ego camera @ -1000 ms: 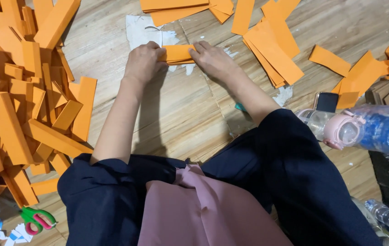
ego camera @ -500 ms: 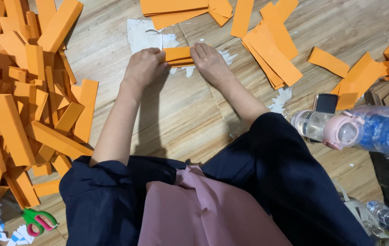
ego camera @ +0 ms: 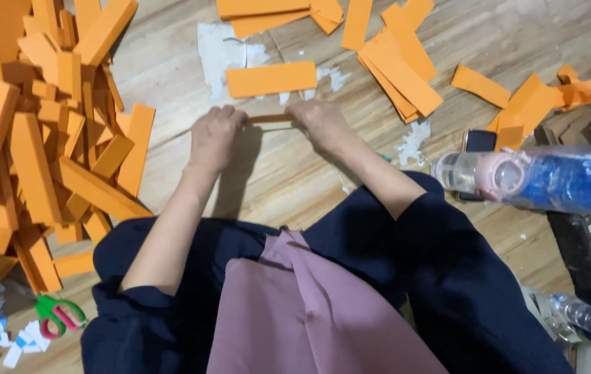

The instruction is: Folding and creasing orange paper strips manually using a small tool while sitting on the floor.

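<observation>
The left hand (ego camera: 214, 137) and the right hand (ego camera: 322, 123) lie knuckles up on the wooden floor (ego camera: 288, 173), and between them runs a narrow orange strip (ego camera: 271, 118), seen almost edge-on; each end of it goes under the curled fingers (ego camera: 226, 114) of one hand, so both hands are grasping the strip at its two ends, the left end hidden under the left hand and the right end under the right hand; only the middle part of the strip shows in the gap; just beyond it, on the far side, a flat orange rectangle (ego camera: 271, 78) lies on the floor, apart from the hands, partly over a torn white paper scrap (ego camera: 219, 52); at the left a big heap of orange pieces (ego camera: 39, 131) covers the floor, many of them thick and block-like; at the far right more flat orange strips (ego camera: 399, 66) lie loosely over each other; green-handled scissors (ego camera: 56, 315) rest at the near left beside small paper bits; at the right a pink and blue bottle (ego camera: 552, 181) lies on its side, with a dark phone (ego camera: 479, 142) just behind it; the person sits on the floor in dark blue clothing (ego camera: 448, 277) with a mauve cloth (ego camera: 309, 312) on the lap.
</observation>
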